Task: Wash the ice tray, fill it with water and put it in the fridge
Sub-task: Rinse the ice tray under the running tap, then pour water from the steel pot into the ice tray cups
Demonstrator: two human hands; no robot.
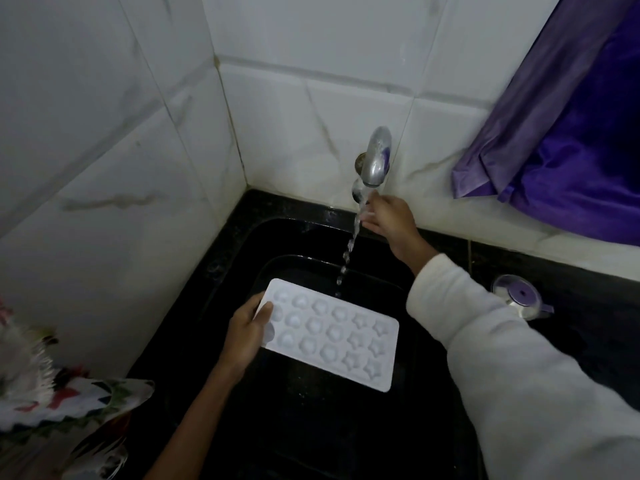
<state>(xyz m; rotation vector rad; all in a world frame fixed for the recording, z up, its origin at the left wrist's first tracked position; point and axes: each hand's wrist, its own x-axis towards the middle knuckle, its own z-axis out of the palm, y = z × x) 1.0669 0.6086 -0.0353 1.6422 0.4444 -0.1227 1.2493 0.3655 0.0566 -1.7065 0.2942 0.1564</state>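
Observation:
A white ice tray [337,336] with heart and star shaped cells is held flat over the black sink [242,251]. My left hand [244,336] grips its left short end, thumb on top. A steel tap [375,157] on the tiled wall runs a thin stream of water [349,247] that falls just past the tray's far edge. My right hand [388,214] is up beside the tap's spout, fingers apart and touching the stream, holding nothing.
White marble-look tiles form the corner behind the sink. A purple curtain [568,133] hangs at the right. A clear container with a purple lid [519,296] lies on the black counter at right. Patterned cloth [52,386] is at the lower left.

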